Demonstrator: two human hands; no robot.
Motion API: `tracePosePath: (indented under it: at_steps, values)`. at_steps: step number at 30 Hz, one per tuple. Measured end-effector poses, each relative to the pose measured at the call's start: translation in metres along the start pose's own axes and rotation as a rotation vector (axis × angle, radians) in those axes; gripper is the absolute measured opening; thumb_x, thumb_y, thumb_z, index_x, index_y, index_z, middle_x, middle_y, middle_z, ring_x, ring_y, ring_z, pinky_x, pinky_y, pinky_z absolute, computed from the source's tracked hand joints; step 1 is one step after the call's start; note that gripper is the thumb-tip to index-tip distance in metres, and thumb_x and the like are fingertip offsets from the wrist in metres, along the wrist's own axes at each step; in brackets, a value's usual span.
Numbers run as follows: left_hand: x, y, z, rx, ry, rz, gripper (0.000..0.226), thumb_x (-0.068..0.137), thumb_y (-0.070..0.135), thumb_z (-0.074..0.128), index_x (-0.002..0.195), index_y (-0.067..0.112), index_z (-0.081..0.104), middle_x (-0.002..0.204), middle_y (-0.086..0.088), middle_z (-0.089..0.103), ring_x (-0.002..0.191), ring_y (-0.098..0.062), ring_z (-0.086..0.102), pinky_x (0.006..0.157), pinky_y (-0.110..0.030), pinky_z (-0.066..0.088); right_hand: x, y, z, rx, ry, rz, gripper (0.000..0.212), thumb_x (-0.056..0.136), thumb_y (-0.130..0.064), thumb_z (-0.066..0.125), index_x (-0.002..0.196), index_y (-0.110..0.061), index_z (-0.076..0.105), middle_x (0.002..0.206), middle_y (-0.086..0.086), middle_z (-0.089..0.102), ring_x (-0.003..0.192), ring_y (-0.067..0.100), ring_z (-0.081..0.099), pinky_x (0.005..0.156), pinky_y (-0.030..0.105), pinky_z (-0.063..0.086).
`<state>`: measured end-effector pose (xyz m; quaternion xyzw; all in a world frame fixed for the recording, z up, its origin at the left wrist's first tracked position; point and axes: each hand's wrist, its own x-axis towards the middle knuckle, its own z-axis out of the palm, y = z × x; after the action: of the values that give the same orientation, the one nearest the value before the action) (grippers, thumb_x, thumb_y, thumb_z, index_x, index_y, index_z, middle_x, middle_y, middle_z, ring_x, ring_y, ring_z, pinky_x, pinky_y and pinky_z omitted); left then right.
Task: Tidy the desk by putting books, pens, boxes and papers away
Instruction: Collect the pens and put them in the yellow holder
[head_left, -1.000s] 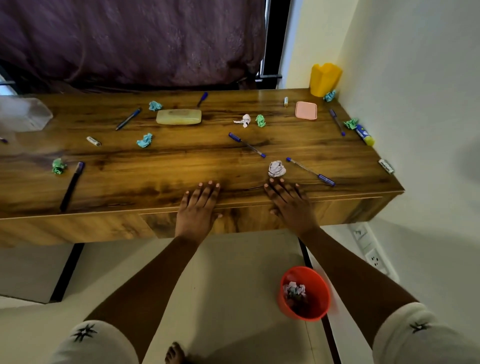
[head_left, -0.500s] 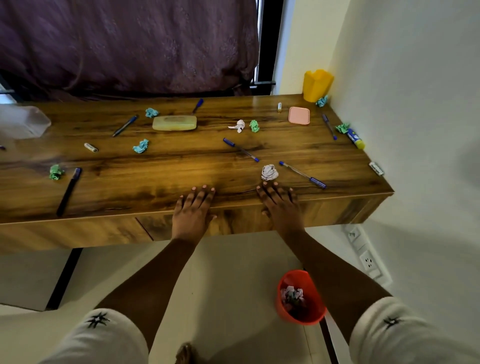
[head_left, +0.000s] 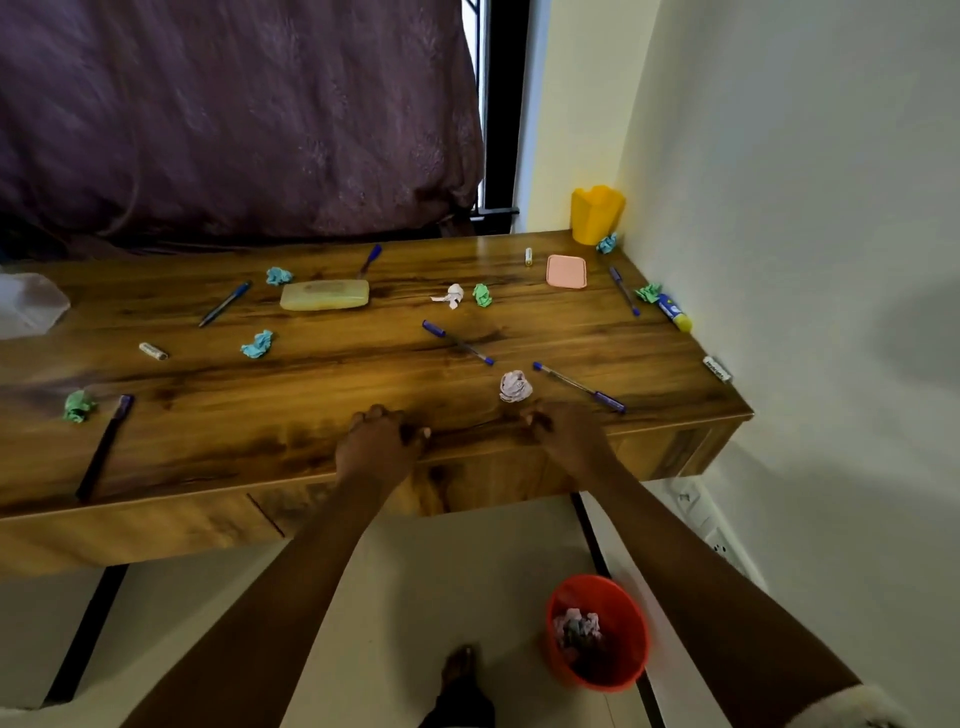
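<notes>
My left hand (head_left: 379, 447) and my right hand (head_left: 566, 431) rest on the front edge of the wooden desk (head_left: 311, 415), both with fingers curled under like fists and nothing seen in them. A crumpled white paper ball (head_left: 515, 386) lies just beyond my right hand, with a blue pen (head_left: 579, 387) to its right. Another blue pen (head_left: 457, 342) lies mid-desk. A black pen (head_left: 104, 447) and a green paper ball (head_left: 78, 406) are at the left. A yellow box (head_left: 324, 294) and a pink box (head_left: 566, 271) sit further back.
A yellow pen holder (head_left: 596, 214) stands in the far right corner by the wall. An orange bin (head_left: 597, 631) holding crumpled paper is on the floor under my right arm. More paper balls, pens, a glue stick (head_left: 675, 313) and a clear plastic container (head_left: 28, 304) are scattered about.
Both hands lay flat with straight fingers on the desk edge; now their fingers are curled under. The view has tilted up slightly.
</notes>
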<state>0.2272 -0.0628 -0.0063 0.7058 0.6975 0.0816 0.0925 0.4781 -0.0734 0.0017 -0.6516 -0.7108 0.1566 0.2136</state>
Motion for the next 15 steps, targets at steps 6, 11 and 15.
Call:
tracePosePath:
  at_steps: [6,11,15]
  values:
    - [0.043,0.039,0.005,-0.150,-0.087,0.050,0.043,0.092,0.049,0.048,0.128,0.026,0.052,0.133,-0.001,0.048,0.123,-0.025,0.043,0.099,-0.040,0.038,0.043,0.019,-0.022,-0.357,0.156,0.143,0.030,0.091,-0.017,0.053,0.120,-0.019,0.059,0.116,0.007,0.054,0.107,0.024,0.052,0.085,0.036,0.050]
    - [0.083,0.066,-0.002,-0.581,-0.002,0.076,0.031,0.092,0.034,0.057,0.119,0.021,0.062,0.127,-0.001,0.058,0.113,-0.020,0.054,0.092,-0.030,0.042,0.073,0.031,-0.024,-0.513,0.055,0.141,0.025,0.094,-0.023,0.048,0.115,-0.019,0.062,0.121,0.007,0.051,0.111,0.023,0.049,0.084,0.034,0.048]
    - [0.095,0.086,-0.014,-0.976,-0.064,0.050,0.015,0.092,0.024,0.059,0.105,0.021,0.066,0.113,0.003,0.066,0.102,-0.010,0.058,0.079,-0.021,0.042,0.079,0.041,-0.024,-0.585,0.084,-0.001,0.023,0.091,-0.020,0.053,0.111,-0.016,0.063,0.113,0.008,0.056,0.104,0.024,0.054,0.075,0.034,0.048]
